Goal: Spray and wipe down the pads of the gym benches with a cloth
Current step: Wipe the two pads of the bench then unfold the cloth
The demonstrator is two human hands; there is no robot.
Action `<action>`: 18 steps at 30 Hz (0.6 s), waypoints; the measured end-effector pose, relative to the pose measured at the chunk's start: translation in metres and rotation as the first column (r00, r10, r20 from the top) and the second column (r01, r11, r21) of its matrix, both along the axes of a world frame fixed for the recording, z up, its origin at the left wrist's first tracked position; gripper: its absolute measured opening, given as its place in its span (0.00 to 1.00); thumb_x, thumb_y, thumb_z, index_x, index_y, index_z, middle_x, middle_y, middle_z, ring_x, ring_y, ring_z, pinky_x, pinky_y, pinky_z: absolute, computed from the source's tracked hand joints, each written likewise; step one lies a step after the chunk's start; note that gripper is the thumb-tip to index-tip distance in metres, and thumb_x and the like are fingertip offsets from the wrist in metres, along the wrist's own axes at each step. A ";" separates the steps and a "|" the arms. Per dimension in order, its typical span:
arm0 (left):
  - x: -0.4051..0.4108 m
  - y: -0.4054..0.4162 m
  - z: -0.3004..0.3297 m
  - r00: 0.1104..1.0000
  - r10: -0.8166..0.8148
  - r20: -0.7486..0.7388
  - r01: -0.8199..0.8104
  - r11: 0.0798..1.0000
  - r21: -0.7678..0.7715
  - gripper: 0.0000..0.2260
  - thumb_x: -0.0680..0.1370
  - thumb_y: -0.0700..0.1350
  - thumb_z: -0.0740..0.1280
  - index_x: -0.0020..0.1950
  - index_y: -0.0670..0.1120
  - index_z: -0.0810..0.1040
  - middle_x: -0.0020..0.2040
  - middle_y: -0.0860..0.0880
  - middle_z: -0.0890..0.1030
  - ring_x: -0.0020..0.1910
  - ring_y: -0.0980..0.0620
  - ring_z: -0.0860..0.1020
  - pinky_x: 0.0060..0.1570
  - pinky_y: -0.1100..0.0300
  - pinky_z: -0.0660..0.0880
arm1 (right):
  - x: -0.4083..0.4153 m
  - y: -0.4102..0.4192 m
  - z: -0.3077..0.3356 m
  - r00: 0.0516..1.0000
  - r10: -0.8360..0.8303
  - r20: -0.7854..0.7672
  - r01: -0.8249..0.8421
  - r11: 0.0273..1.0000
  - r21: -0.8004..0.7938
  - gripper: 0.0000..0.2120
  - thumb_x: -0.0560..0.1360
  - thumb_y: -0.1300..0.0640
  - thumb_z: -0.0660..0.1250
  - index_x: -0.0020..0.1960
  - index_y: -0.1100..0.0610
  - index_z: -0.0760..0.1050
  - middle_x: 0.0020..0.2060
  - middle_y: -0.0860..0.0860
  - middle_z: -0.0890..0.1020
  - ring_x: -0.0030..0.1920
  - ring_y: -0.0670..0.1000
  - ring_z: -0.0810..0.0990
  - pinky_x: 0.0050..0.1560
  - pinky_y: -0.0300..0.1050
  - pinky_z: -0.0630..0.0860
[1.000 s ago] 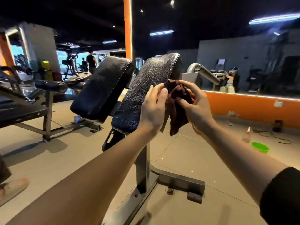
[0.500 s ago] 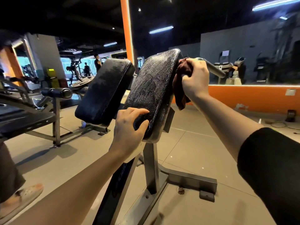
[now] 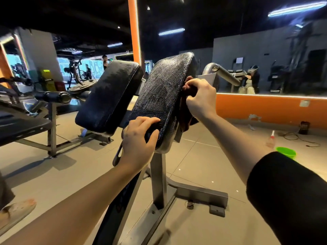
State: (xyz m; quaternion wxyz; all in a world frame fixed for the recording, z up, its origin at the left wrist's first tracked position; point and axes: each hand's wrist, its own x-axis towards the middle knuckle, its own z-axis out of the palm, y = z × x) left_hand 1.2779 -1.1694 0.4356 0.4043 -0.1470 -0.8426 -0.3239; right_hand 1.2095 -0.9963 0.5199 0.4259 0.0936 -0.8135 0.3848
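Near pad [image 3: 159,101] tilted, surface wet and streaked, on a steel post [image 3: 159,181]. Left hand [image 3: 138,144] grips its lower edge, fingers [image 3: 146,121] curled over the face, thumb beneath. Right hand [image 3: 200,99] at the pad's 3 o'clock edge, fingers clamped on a dark red cloth [image 3: 185,114] that hangs against the pad's side. Second pad [image 3: 108,96] at 9 o'clock, also wet. Spray bottle [image 3: 270,140] and green bowl [image 3: 285,152] on the floor [image 3: 203,156] at 4 o'clock. No legible writing or labels.
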 end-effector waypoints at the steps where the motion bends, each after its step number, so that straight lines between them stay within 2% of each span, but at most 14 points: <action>1: 0.000 0.000 0.000 1.000 0.002 0.000 -0.002 1.000 -0.005 0.17 0.76 0.49 0.61 0.63 0.49 0.79 0.57 0.52 0.78 0.58 0.51 0.72 0.62 0.45 0.69 | 0.005 -0.002 -0.006 1.000 0.003 0.000 -0.003 1.000 0.010 0.19 0.68 0.67 0.65 0.57 0.56 0.81 0.55 0.55 0.80 0.56 0.55 0.77 0.57 0.40 0.70; 6: 0.005 0.002 0.000 0.999 0.024 0.033 -0.023 0.999 -0.038 0.20 0.76 0.50 0.59 0.66 0.49 0.77 0.60 0.51 0.77 0.61 0.53 0.69 0.64 0.53 0.64 | 0.033 -0.015 -0.037 0.999 0.042 -0.009 -0.041 0.998 0.040 0.17 0.68 0.68 0.66 0.54 0.57 0.81 0.51 0.54 0.79 0.51 0.54 0.76 0.54 0.42 0.70; 9: 0.006 0.003 -0.001 0.998 0.038 0.044 -0.036 0.998 -0.047 0.17 0.79 0.46 0.62 0.68 0.49 0.75 0.62 0.50 0.76 0.62 0.52 0.68 0.65 0.51 0.63 | 0.051 -0.023 -0.056 0.997 0.075 0.002 -0.075 0.996 0.046 0.16 0.68 0.69 0.66 0.54 0.58 0.80 0.49 0.53 0.78 0.47 0.49 0.73 0.53 0.43 0.72; 13: 0.009 0.004 0.000 0.996 0.064 0.065 -0.060 0.996 -0.066 0.18 0.80 0.42 0.64 0.70 0.49 0.74 0.64 0.49 0.75 0.64 0.50 0.67 0.67 0.49 0.62 | 0.073 -0.031 -0.074 0.993 0.106 0.048 -0.110 0.991 0.080 0.16 0.69 0.69 0.67 0.55 0.59 0.80 0.47 0.49 0.74 0.45 0.46 0.69 0.48 0.34 0.65; 16: 0.013 0.005 0.002 0.993 0.066 0.102 -0.059 0.995 -0.077 0.19 0.80 0.43 0.64 0.71 0.50 0.72 0.66 0.50 0.74 0.66 0.49 0.66 0.68 0.50 0.61 | 0.092 -0.034 -0.086 0.988 0.134 0.073 -0.143 0.980 0.139 0.16 0.70 0.69 0.67 0.56 0.59 0.80 0.46 0.47 0.71 0.45 0.46 0.69 0.45 0.32 0.64; 18: 0.016 0.004 0.003 0.991 0.058 0.116 -0.048 0.995 -0.086 0.20 0.79 0.43 0.65 0.72 0.50 0.71 0.67 0.50 0.74 0.67 0.49 0.65 0.68 0.51 0.61 | 0.102 -0.031 -0.093 0.969 0.187 0.162 -0.220 0.951 0.217 0.16 0.70 0.68 0.68 0.55 0.58 0.81 0.47 0.47 0.73 0.46 0.47 0.71 0.45 0.32 0.66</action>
